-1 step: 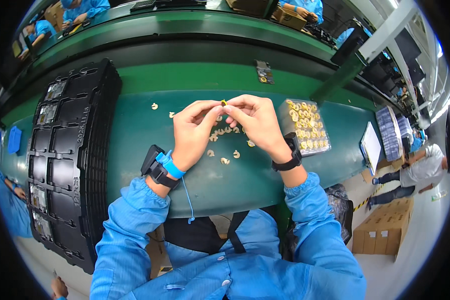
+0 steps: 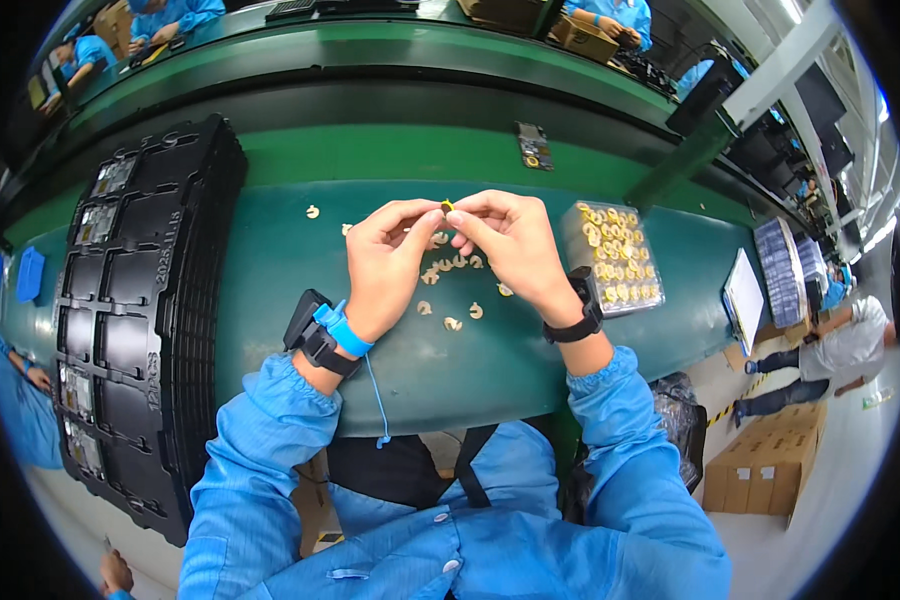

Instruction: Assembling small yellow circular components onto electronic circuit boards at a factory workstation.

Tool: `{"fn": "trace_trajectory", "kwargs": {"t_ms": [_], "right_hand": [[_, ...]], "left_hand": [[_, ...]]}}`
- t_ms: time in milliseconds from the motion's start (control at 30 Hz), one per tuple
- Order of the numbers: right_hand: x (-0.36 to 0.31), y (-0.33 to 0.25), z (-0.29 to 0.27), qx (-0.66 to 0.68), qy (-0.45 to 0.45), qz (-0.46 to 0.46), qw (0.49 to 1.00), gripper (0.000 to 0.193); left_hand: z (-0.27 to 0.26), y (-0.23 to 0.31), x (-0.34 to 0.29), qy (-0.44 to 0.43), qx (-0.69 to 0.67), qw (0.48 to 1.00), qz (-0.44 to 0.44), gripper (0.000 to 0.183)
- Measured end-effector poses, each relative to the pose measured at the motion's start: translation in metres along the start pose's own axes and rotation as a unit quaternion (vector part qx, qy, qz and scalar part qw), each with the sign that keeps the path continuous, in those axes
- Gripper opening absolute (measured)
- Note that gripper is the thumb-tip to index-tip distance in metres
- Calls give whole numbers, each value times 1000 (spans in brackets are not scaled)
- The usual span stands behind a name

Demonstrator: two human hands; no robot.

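Observation:
Over the green bench, my left hand [image 2: 390, 255] and my right hand [image 2: 510, 240] meet fingertip to fingertip. Pinched between them is a small yellow-and-black part [image 2: 447, 207], mostly covered by the fingers. Beneath and around the hands lie several cream ring-shaped pieces [image 2: 453, 324], loose on the bench mat [image 2: 370, 400]. To the right of my right hand stands a clear tray [image 2: 635, 306] filled with rows of similar yellow-and-cream round pieces. A blue strap with a cord circles my left wrist, beside a black band; another black band is on my right wrist.
A tall stack of black plastic trays [image 2: 185, 330] holding some circuit boards stands at left. A small circuit board [image 2: 533, 146] lies on the back ledge. At right are a clipboard [image 2: 742, 290] and cardboard boxes [image 2: 765, 470]. Other people in blue work across the bench.
My hands keep the same pinch on the small part. The view has shifted very slightly; otherwise nothing visibly moved on the bench.

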State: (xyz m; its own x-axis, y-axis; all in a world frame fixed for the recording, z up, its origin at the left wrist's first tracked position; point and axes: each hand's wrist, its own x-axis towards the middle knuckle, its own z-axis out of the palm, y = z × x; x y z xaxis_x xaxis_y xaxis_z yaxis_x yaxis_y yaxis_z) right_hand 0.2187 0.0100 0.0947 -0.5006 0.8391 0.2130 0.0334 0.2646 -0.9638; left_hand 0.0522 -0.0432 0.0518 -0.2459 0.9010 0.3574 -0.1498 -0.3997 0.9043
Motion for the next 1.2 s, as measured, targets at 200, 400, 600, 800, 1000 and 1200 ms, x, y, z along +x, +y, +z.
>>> {"fn": "trace_trajectory", "kwargs": {"t_ms": [200,400,600,800,1000,1200], "right_hand": [[7,22,10,55,-10,-4,998,18],[4,25,4,-11,-17,-24,999,17],[4,30,3,-91,21,-79,993,10],[2,36,5,-98,38,-84,991,10],[2,43,11,-39,54,-82,994,9],[2,38,2,-25,71,-51,996,13]], "left_hand": [[-7,-4,4,35,1,999,-25,18],[-6,-7,6,31,45,998,-33,15],[-5,-9,7,10,75,996,-47,18],[-1,-13,5,-33,79,995,-48,22],[-4,-15,3,-45,80,994,-54,22],[-10,-7,13,79,0,993,-88,24]]}}
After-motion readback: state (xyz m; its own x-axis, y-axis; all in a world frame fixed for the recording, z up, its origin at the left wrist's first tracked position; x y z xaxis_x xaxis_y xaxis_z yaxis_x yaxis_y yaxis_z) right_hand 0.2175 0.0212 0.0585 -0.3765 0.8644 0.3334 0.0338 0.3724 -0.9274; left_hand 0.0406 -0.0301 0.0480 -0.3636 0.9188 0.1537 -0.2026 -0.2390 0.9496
